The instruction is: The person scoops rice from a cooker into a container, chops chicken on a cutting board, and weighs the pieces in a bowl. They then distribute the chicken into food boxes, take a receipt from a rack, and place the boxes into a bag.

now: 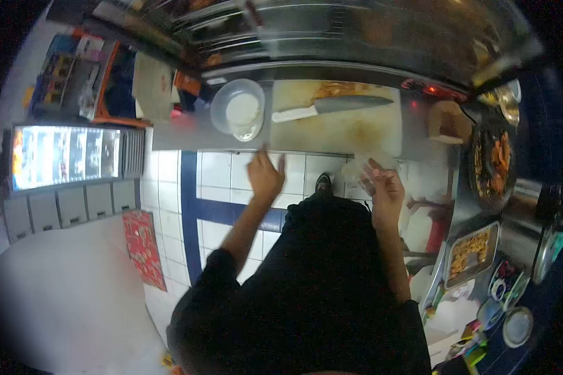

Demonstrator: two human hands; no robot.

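My left hand (266, 177) hangs in front of the counter's edge, just below a translucent plastic bowl (219, 112) with something white in it. Its thumb and forefinger are apart, and nothing shows between them. Farther right, my right hand (385, 187) has its fingers closed on a thin see-through piece of plastic (356, 167), blurred, whose kind I cannot make out. Beyond the hands a white cutting board (331, 134) lies on the counter, stained brown. A large knife (350, 104) with a white handle rests across it, untouched by either hand.
A black pan (480, 159) with orange-brown food sits at the right, near a brown box (449, 122). Closer on that side is a metal tray (463, 280) of browned pieces. A lit display fridge (65, 156) stands at the left. A large white surface (62, 300) fills the lower left.
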